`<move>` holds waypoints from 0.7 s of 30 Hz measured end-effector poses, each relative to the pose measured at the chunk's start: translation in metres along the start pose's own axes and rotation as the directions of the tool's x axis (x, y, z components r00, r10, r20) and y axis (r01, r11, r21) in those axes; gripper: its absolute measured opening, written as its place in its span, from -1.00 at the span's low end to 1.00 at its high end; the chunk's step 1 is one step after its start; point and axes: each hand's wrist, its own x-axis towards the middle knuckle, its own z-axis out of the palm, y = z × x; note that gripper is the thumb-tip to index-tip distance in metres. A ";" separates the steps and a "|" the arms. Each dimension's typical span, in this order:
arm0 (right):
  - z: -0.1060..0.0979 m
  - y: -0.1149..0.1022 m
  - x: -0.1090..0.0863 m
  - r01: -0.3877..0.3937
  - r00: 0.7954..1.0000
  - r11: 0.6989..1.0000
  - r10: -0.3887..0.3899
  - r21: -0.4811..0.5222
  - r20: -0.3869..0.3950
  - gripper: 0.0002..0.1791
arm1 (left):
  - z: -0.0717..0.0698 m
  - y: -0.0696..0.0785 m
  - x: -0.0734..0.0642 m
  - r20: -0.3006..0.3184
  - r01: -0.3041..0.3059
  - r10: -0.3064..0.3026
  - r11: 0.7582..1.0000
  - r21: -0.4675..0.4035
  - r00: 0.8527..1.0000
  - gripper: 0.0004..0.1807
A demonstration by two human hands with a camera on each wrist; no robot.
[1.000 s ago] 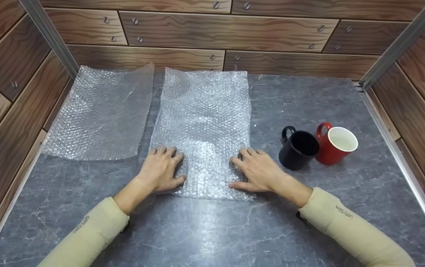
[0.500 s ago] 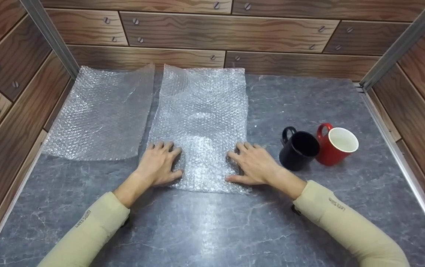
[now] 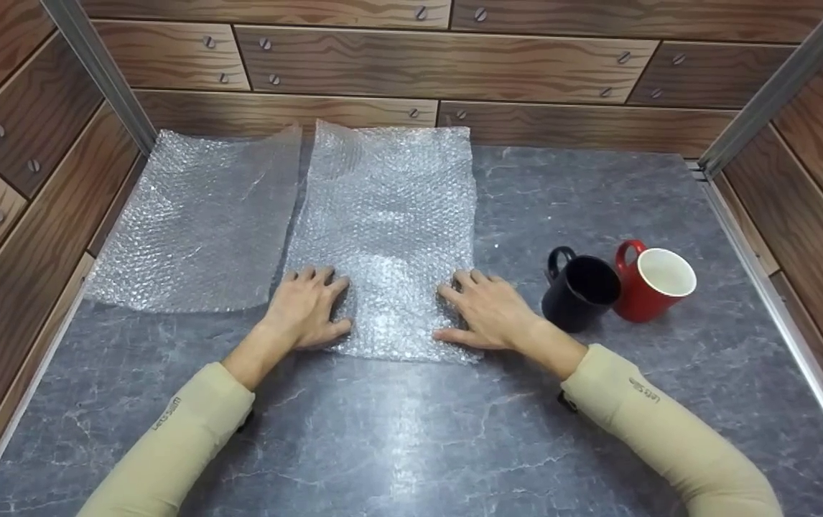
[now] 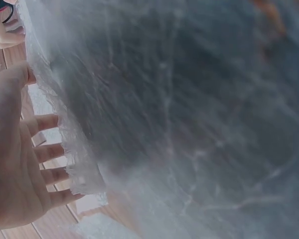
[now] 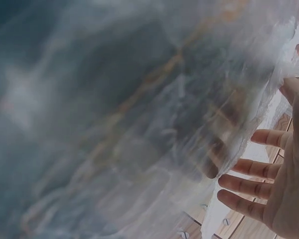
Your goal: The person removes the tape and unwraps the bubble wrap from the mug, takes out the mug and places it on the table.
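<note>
A clear sheet of bubble wrap (image 3: pixel 390 208) lies lengthwise in the middle of the table in the head view. My left hand (image 3: pixel 305 310) rests on its left edge near the front, fingers spread. On the opposite edge my right hand (image 3: pixel 489 312) presses the sheet the same way, thumb pointing inward. In the left wrist view, the fingertips of the left hand (image 4: pixel 15 154) meet the wrap's edge. The right wrist view has the right hand (image 5: pixel 289 184) with its fingers extended at the sheet's edge.
A second bubble wrap sheet (image 3: pixel 196 222) lies at the left. To the right stand a black mug (image 3: pixel 575 298) and a red mug (image 3: pixel 641 294) with a white inside, close together. The grey marbled table (image 3: pixel 354 445) ends at wood-patterned walls (image 3: pixel 440 64) and metal posts.
Both hands have slid forward, away from the body, and the middle bubble wrap sheet has moved with them until its far edge overlaps the back wall. The mugs and left sheet stay put.
</note>
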 end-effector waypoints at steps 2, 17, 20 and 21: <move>0.000 0.001 0.001 -0.001 1.000 1.000 0.001 -0.002 0.000 -0.05 | 0.000 -0.001 0.001 0.008 0.006 -0.006 1.000 -0.008 1.000 -0.13; -0.009 0.008 -0.005 -0.071 0.996 0.984 0.078 0.162 -0.038 0.03 | -0.004 0.001 0.000 -0.057 -0.009 0.007 0.999 -0.041 0.998 -0.09; -0.016 0.010 -0.010 -0.105 0.991 0.976 0.118 0.190 -0.058 0.06 | -0.010 0.006 0.000 -0.087 -0.029 0.026 0.999 -0.033 0.996 -0.02; -0.018 0.011 -0.011 -0.116 0.989 0.973 0.131 0.199 -0.067 0.07 | -0.012 0.008 0.000 -0.097 -0.034 0.031 0.999 -0.024 0.995 0.00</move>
